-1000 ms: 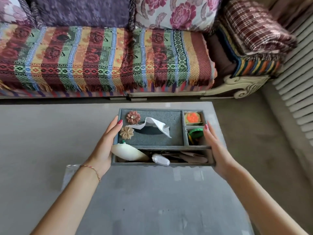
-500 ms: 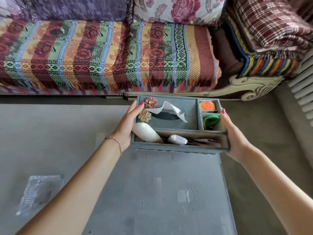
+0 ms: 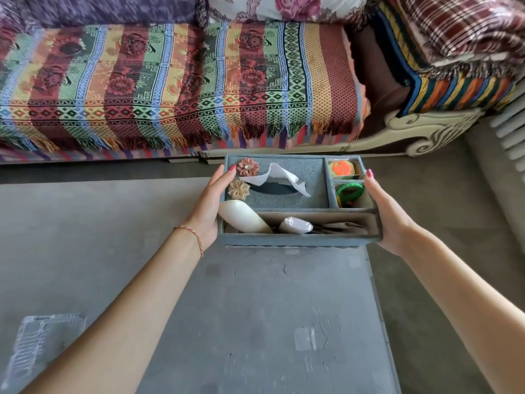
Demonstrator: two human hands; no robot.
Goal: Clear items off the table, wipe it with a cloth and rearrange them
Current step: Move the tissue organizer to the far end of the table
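A grey-blue fabric organiser box (image 3: 298, 240) hangs over the far end of the grey table (image 3: 270, 322), close to the sofa. My left hand (image 3: 211, 206) grips its left side with the thumb over the rim, and my right hand (image 3: 389, 214) grips its right side. A white tissue (image 3: 279, 180) sticks out of the lid, beside two fabric flowers. Small compartments hold an orange item (image 3: 339, 169) and a green ring (image 3: 350, 191). The front compartment holds a white oval object (image 3: 243, 218) and a small white packet (image 3: 295, 225).
A sofa (image 3: 170, 81) with a striped woven cover runs across the back. Folded blankets (image 3: 454, 38) are stacked on its right end. A clear plastic tray (image 3: 42, 345) lies at lower left beside the table. White radiator slats (image 3: 511, 123) stand at the right edge.
Both hands have carried the organiser box away from me, from over the table's middle to its far end by the sofa. The grip is the same.
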